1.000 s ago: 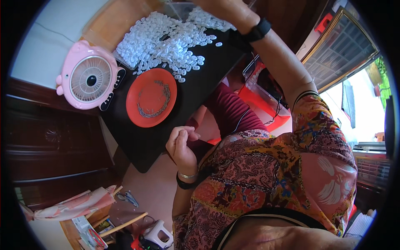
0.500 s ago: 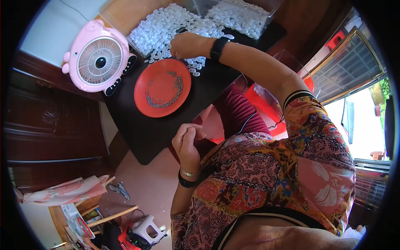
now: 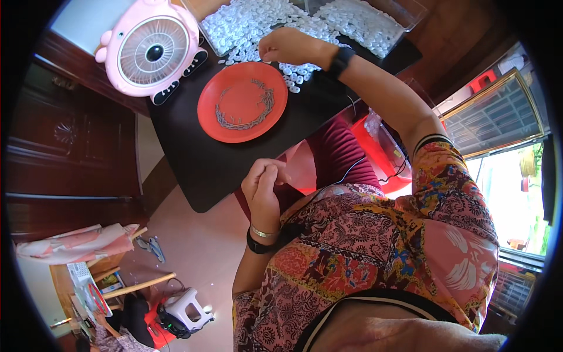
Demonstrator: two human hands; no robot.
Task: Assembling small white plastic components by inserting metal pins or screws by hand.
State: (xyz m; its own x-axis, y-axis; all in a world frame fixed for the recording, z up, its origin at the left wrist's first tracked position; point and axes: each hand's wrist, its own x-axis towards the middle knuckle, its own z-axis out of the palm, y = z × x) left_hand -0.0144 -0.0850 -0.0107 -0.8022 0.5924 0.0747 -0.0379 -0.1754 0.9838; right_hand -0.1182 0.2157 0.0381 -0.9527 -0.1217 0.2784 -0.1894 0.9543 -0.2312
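Observation:
My left hand (image 3: 264, 183) is closed near my lap, just off the near edge of the black table. Its fingers are curled together, and anything inside them is hidden. My right hand (image 3: 293, 46), wearing a dark wristband, is at the front of a heap of small white oval plastic pieces (image 3: 249, 24). Its fingers are bent down and pinched close to the far rim of a red plate (image 3: 234, 88); I cannot make out what they hold. On the plate, many thin grey metal pins (image 3: 240, 125) lie in a rough ring.
A pink animal-shaped fan (image 3: 153, 53) stands left of the plate on the black table (image 3: 193, 176). Clear trays (image 3: 410, 17) hold the white pieces. A red container (image 3: 381, 158) is right of my legs. Lower left are a white stool (image 3: 186, 308) and another person's patterned sleeve (image 3: 120, 340).
The whole view has shifted, so the table and fan appear higher. My right hand has moved slightly right along the plate's far rim. My left hand remains closed near my lap.

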